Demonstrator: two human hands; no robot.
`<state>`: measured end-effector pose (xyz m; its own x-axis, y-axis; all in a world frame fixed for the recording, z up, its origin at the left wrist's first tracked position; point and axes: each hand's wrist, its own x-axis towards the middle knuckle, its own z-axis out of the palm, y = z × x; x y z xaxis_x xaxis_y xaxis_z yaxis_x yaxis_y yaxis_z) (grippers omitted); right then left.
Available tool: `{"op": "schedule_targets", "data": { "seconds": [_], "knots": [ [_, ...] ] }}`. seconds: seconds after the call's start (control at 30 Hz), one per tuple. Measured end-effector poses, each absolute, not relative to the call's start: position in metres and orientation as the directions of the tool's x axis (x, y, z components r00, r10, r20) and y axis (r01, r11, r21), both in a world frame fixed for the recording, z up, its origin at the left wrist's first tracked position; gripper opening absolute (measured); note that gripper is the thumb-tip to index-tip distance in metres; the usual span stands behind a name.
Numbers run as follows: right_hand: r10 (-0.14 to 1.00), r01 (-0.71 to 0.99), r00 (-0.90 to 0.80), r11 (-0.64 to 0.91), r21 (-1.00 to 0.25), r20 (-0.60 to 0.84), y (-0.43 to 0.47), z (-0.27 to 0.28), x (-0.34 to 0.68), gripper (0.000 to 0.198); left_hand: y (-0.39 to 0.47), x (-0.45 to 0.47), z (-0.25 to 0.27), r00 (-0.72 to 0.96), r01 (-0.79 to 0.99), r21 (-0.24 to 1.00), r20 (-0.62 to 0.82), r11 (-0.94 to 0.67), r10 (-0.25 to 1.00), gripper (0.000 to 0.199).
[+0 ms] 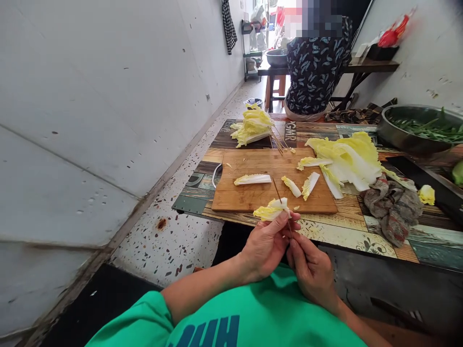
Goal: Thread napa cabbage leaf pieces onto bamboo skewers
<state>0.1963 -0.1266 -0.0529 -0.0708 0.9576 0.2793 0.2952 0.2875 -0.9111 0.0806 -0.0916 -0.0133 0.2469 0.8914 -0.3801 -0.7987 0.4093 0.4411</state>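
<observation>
In front of my body, my left hand [269, 246] pinches a piece of napa cabbage [272, 210] with a yellow leafy end and a white stem. A thin brown skewer [277, 189] runs through the white part, its tip pointing up and away. Lower on that skewer, the fingers of my right hand [310, 265] are closed round its near end. Just beyond, the wooden cutting board [231, 197] bears a long cabbage strip [253, 179] and two smaller pieces [291, 186] [310, 186].
Skewered cabbage [252, 126] lies past the board's far edge. Loose leaves [350, 159] overlap its right side, near a crumpled cloth [392, 207], a dark knife [427, 180] and a metal bowl of greens [388, 127]. Another person [318, 72] sits beyond the table.
</observation>
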Motion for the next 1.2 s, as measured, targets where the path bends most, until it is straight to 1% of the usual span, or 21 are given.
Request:
{"op": "schedule_targets", "data": {
  "seconds": [0.13, 0.23, 0.33, 0.4, 0.43, 0.5, 0.6, 0.63, 0.7, 0.77, 1.0, 1.1, 1.2],
  "knots": [
    [0.966, 0.274, -0.042, 0.258, -0.927, 0.256, -0.126, -0.051, 0.195, 0.032, -0.093, 0.083, -0.015, 0.298, -0.753, 0.440, -0.434, 0.489, 0.850, 0.023],
    [0.965, 0.271, -0.036, 0.260, -0.927, 0.261, -0.125, -0.050, 0.196, 0.031, -0.093, 0.082, -0.018, 0.335, -0.735, 0.451, -0.408, 0.506, 0.850, 0.027],
    [0.965, 0.273, -0.031, 0.258, -0.927, 0.259, -0.124, -0.047, 0.200, 0.029, -0.089, 0.074, -0.021, 0.374, -0.750, 0.431, -0.348, 0.502, 0.859, 0.041],
    [0.969, 0.255, -0.049, 0.248, -0.935, 0.243, -0.123, -0.045, 0.202, 0.028, -0.083, 0.066, -0.020, 0.335, -0.786, 0.421, -0.326, 0.453, 0.884, 0.049],
    [0.970, 0.239, -0.067, 0.241, -0.940, 0.232, -0.123, -0.044, 0.203, 0.029, -0.079, 0.062, -0.019, 0.297, -0.796, 0.435, -0.325, 0.421, 0.898, 0.051],
    [0.971, 0.205, -0.114, 0.229, -0.952, 0.209, -0.123, -0.044, 0.205, 0.029, -0.070, 0.052, -0.015, 0.236, -0.760, 0.527, -0.322, 0.381, 0.917, 0.051],
    [0.969, 0.200, -0.178, 0.207, -0.958, 0.173, -0.123, -0.045, 0.208, 0.030, -0.062, 0.037, -0.007, 0.217, -0.575, 0.729, -0.303, 0.372, 0.928, 0.051],
    [0.968, 0.207, -0.195, 0.199, -0.958, 0.159, -0.123, -0.045, 0.209, 0.030, -0.060, 0.033, -0.005, 0.215, -0.501, 0.782, -0.302, 0.370, 0.929, 0.048],
    [0.964, 0.223, -0.230, 0.185, -0.957, 0.132, -0.123, -0.046, 0.211, 0.030, -0.060, 0.028, -0.003, 0.221, -0.380, 0.850, -0.299, 0.364, 0.928, 0.040],
    [0.958, 0.230, -0.262, 0.180, -0.956, 0.117, -0.123, -0.047, 0.213, 0.030, -0.062, 0.025, -0.002, 0.252, -0.308, 0.879, -0.292, 0.363, 0.923, 0.034],
    [0.948, 0.228, -0.296, 0.191, -0.955, 0.119, -0.128, -0.050, 0.217, 0.029, -0.062, 0.020, 0.000, 0.330, -0.255, 0.861, -0.350, 0.440, 0.877, 0.035],
    [0.948, 0.226, -0.295, 0.191, -0.955, 0.120, -0.129, -0.048, 0.216, 0.029, -0.062, 0.020, 0.000, 0.366, -0.187, 0.895, -0.319, 0.405, 0.874, 0.034],
    [0.953, 0.258, -0.268, 0.212, -0.943, 0.141, -0.129, -0.046, 0.216, 0.029, -0.064, 0.024, -0.001, 0.418, -0.122, 0.920, -0.292, 0.371, 0.860, 0.037]
  ]
}}
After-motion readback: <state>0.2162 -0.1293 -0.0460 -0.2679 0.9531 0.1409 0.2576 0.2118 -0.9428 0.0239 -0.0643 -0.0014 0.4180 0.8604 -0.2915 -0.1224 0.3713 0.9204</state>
